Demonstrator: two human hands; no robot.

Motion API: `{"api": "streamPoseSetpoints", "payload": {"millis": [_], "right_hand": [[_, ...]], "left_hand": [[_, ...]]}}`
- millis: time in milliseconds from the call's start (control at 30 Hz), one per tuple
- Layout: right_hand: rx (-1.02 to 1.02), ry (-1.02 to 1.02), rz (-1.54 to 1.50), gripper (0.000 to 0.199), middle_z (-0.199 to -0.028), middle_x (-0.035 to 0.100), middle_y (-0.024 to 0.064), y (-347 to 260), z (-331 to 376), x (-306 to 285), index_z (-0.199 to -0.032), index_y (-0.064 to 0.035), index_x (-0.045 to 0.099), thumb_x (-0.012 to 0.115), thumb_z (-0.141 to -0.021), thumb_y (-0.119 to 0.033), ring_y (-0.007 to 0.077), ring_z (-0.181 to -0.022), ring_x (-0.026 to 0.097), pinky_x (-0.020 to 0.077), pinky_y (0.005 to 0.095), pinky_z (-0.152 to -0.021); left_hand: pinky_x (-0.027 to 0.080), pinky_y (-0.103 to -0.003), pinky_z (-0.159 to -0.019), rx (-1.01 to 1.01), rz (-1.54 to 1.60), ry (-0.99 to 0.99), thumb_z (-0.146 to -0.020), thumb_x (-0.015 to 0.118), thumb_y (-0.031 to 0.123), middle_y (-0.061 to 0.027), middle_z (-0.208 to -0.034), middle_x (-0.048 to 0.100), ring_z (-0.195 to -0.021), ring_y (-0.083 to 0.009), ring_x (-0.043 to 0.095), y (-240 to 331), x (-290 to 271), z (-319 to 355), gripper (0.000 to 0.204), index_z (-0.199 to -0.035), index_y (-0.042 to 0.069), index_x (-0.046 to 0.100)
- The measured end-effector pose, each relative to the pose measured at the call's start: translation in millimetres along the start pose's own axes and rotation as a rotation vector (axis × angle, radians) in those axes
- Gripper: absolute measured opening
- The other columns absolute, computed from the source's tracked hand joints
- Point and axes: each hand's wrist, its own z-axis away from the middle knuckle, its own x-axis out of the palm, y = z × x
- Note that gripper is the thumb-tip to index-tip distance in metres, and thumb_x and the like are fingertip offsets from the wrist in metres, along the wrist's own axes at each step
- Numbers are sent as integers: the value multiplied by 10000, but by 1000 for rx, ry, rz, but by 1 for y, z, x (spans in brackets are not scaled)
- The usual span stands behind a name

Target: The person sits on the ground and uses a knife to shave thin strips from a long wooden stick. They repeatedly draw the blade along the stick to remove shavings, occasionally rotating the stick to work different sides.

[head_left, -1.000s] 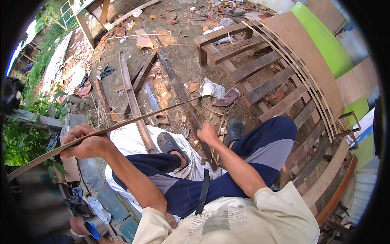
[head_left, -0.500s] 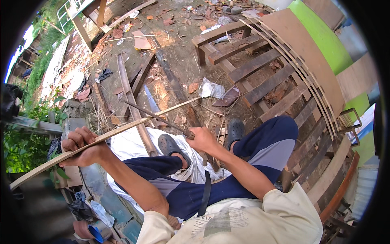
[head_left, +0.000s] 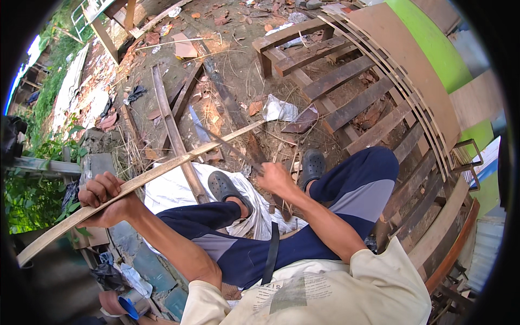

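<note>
My left hand (head_left: 102, 199) is wrapped round a long, pale wooden strip (head_left: 172, 163), which slopes from the lower left up to the middle. My right hand (head_left: 278, 179) grips the handle of a long knife (head_left: 234, 149) with a dark, narrow blade. That blade crosses the strip near its far end; whether its edge touches the wood is hard to tell. Under the strip lie a white cloth (head_left: 163, 189) and a worn plank (head_left: 172, 125). Both my feet, in dark clogs (head_left: 226, 187), rest beyond my bent knees.
On the right stands a slatted wooden frame (head_left: 355, 111), with several thin pale strips (head_left: 403, 81) along its far side. A dark beam (head_left: 230, 103), a white plastic scrap (head_left: 280, 109) and leaf litter lie ahead. A blue-rimmed cup (head_left: 129, 307) is at the lower left.
My right hand has moved slightly right and up, and the knife blade has slid along the strip with its tip nearer the strip. My left hand still holds the strip, tilted slightly more.
</note>
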Motion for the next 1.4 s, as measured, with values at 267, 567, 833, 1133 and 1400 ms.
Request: {"api": "streamPoseSetpoints", "payload": {"millis": [267, 567, 833, 1133, 1400], "right_hand": [[-236, 17, -34, 220, -730, 652, 267, -60, 28, -13, -885, -31, 680, 648, -782, -222, 450, -732, 656, 537, 493, -712], [-244, -4, 3, 231, -679, 638, 261, -79, 41, -26, -832, -24, 662, 677, -784, -249, 448, -714, 656, 530, 513, -687], [-149, 38, 44, 223, -691, 651, 256, -47, 19, -15, -845, -21, 661, 675, -777, -234, 459, -692, 661, 544, 518, -691], [-78, 17, 16, 221, -718, 660, 267, 1, -18, -6, -887, -16, 687, 645, -792, -211, 424, -730, 682, 544, 496, -684], [-256, -25, -36, 266, -688, 663, 245, -41, 11, -6, -891, -30, 688, 678, -788, -275, 406, -668, 680, 548, 498, -685]], "left_hand": [[188, -256, -412, -10, 38, -87, -919, 339, 757, 8, -539, 282, -418, -104, 253, -1, 14, -2, 667, -642, 151, 323], [207, -246, -425, -19, 74, -104, -918, 383, 733, 9, -560, 285, -442, -95, 262, 1, 8, 1, 641, -656, 150, 326], [206, -247, -437, -52, 67, -120, -899, 464, 715, 15, -581, 285, -458, -93, 272, 3, 9, 6, 628, -658, 153, 318], [202, -254, -450, -44, 65, -107, -894, 447, 737, 16, -576, 289, -464, -94, 276, -1, 11, 2, 639, -664, 153, 326], [209, -260, -444, -58, 106, -159, -901, 434, 731, 18, -568, 293, -455, -100, 274, 2, -2, -1, 632, -665, 153, 333]]}}
